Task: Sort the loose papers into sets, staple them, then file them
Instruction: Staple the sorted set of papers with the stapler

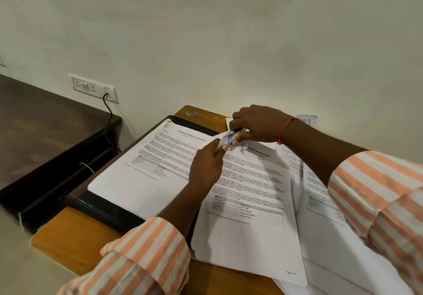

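A set of printed papers (247,203) lies in the middle of the wooden table (68,237). My left hand (207,166) pinches its top left corner. My right hand (258,124) grips a small blue and silver stapler (234,137) at that same corner. To the left, another printed set (146,164) lies inside an open black file folder (105,212). More loose papers (325,214) are spread to the right, partly under my right forearm.
A dark wooden desk (41,125) stands lower at the left. A wall socket panel (93,87) has a black cable plugged in. The wall runs close behind the table. A small sticker (191,113) sits at the table's far corner.
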`<move>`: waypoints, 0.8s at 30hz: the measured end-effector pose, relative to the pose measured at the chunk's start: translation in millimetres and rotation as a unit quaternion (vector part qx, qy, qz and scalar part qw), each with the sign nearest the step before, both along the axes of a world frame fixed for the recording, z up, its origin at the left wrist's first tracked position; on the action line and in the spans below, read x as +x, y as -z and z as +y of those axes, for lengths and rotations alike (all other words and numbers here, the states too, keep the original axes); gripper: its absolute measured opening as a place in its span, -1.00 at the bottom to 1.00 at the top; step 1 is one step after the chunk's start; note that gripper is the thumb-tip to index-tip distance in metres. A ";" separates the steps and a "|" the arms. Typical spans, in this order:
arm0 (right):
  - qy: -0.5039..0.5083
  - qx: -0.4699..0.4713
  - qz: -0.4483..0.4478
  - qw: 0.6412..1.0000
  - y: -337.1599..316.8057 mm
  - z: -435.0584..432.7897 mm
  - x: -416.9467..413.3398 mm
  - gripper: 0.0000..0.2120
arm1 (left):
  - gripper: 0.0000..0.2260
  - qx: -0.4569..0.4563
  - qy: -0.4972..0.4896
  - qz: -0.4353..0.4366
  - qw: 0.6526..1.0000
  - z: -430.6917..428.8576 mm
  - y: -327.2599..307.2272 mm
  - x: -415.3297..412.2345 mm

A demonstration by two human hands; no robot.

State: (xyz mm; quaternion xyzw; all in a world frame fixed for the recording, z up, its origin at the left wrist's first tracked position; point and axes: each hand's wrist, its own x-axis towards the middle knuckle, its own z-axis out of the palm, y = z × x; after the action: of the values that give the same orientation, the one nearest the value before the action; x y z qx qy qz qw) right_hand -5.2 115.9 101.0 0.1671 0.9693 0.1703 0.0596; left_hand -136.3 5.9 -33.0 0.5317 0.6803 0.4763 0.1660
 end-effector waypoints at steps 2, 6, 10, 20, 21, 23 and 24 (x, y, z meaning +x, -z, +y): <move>0.002 -0.008 0.015 1.000 1.2 -1.2 -1.2 -0.65 | -0.71 -0.006 -0.003 -0.002 1.000 -0.5 -1.0 0.5; 0.006 -0.015 0.032 0.999 2.4 -3.4 -2.6 -0.74 | -0.70 -0.013 -0.005 -0.007 1.000 -1.6 -2.7 0.9; -0.006 -0.004 0.056 0.998 5.3 -2.1 -0.7 -0.78 | -0.65 -0.022 0.002 -0.006 1.000 -2.4 -4.2 1.8; 0.086 -0.099 0.109 0.985 2.4 15.0 19.0 -0.65 | -0.67 -0.058 -0.006 -0.052 0.997 -8.8 -15.5 1.6; 0.114 -0.120 0.145 0.975 4.9 22.3 23.4 -0.68 | -0.68 -0.063 -0.008 -0.064 0.996 -9.3 -16.7 1.4; 0.169 -0.136 0.190 0.957 13.8 37.3 31.0 -0.71 | -0.69 -0.067 -0.009 -0.084 0.994 -9.9 -17.9 0.9; 0.191 -0.140 0.200 0.951 20.4 43.2 34.1 -0.71 | -0.68 -0.069 -0.011 -0.089 0.994 -9.8 -17.2 0.5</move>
State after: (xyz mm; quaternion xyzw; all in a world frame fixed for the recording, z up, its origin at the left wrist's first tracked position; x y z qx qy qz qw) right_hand 28.9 159.1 80.6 0.3699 0.9254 -0.0182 -0.0810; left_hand -135.7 -3.9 -15.8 0.4671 0.6997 0.4754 0.2575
